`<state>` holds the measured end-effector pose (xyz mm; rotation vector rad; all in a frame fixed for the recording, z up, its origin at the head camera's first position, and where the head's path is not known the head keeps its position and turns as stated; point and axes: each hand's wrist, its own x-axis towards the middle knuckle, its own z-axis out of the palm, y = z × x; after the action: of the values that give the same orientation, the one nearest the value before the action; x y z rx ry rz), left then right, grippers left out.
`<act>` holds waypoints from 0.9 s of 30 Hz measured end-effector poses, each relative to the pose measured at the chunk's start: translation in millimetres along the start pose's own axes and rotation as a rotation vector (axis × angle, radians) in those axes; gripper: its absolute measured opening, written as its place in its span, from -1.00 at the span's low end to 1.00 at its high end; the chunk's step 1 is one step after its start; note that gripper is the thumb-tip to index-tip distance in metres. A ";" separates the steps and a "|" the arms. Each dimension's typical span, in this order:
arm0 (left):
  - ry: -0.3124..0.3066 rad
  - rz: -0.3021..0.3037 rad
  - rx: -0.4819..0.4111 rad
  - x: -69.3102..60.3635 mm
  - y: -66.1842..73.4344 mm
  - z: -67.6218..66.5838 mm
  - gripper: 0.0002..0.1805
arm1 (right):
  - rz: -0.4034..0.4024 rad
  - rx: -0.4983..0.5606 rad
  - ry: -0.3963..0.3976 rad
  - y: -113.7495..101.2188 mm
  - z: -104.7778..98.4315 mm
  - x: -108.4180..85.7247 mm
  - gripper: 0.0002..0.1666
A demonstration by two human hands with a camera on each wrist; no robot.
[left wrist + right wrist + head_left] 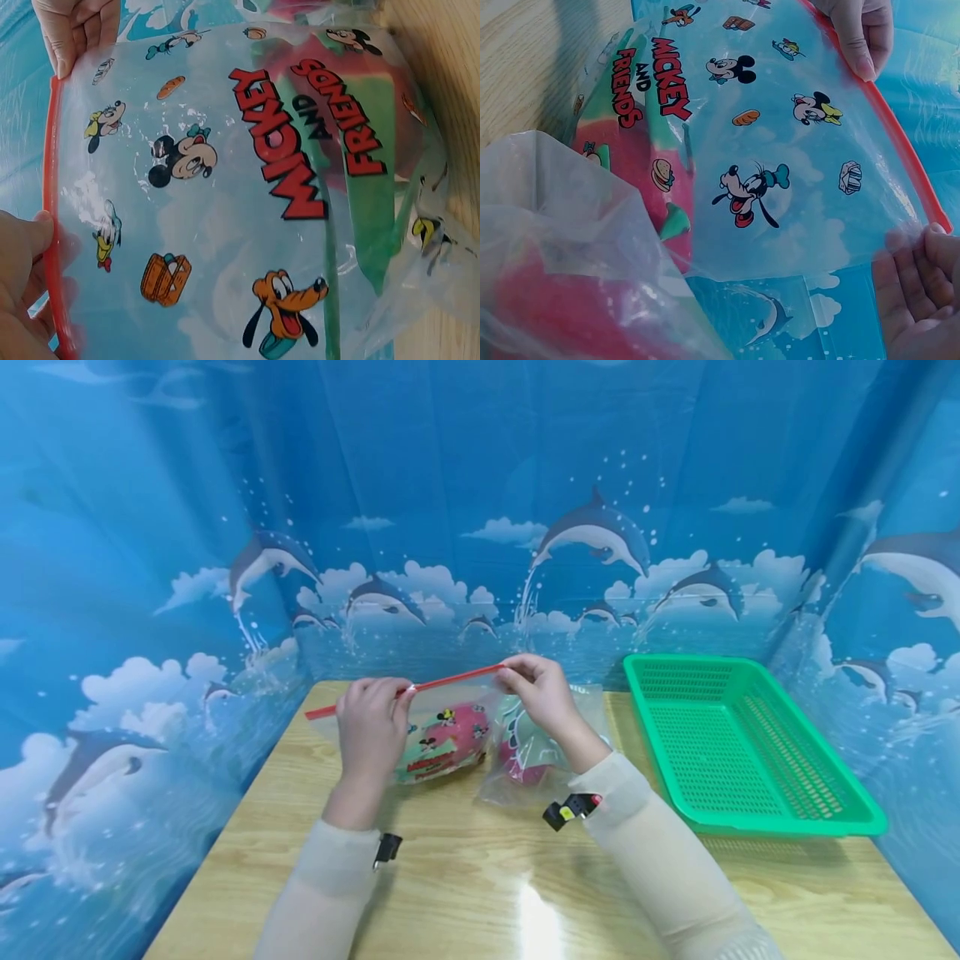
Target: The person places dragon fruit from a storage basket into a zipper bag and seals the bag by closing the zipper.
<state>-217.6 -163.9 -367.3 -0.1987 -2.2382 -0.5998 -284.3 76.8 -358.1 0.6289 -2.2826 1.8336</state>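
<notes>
A clear zip bag [187, 217] with cartoon prints and a red zip strip [457, 678] is held up by its top edge. My left hand [371, 727] pinches the strip left of its middle; the strip's left end sticks out past the hand. At the strip's right end, my right hand [540, 693] pinches the corner between thumb and fingers. Inside the bag lies something pink and green [630, 165], its kind unclear through the plastic. Below my right hand a second clear bag [498, 789] rests on the table, with a pink item [525, 768] in it.
A green plastic basket [772, 821] with slotted walls stands at the right of the wooden table [465, 877]. Behind and beside the table hangs a blue curtain [450, 468] printed with dolphins and clouds.
</notes>
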 end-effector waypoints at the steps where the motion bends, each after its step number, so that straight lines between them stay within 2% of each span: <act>1: 0.001 0.002 0.001 -0.4 -0.4 -0.6 -0.79 | 0.002 -0.005 0.000 0.1 -0.4 -0.1 -0.79; 11: -0.016 -0.019 0.025 -4.3 -9.5 -6.9 -0.80 | 0.039 -0.006 0.000 0.5 -0.7 -0.2 -0.73; 27: -0.004 -0.041 0.037 -6.0 -21.0 -17.5 -0.77 | 0.003 -0.014 0.023 3.1 -1.4 1.0 -0.81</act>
<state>-208.8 -190.4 -369.1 -0.1356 -2.2607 -0.5796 -286.7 78.4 -360.2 0.6004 -2.2811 1.8147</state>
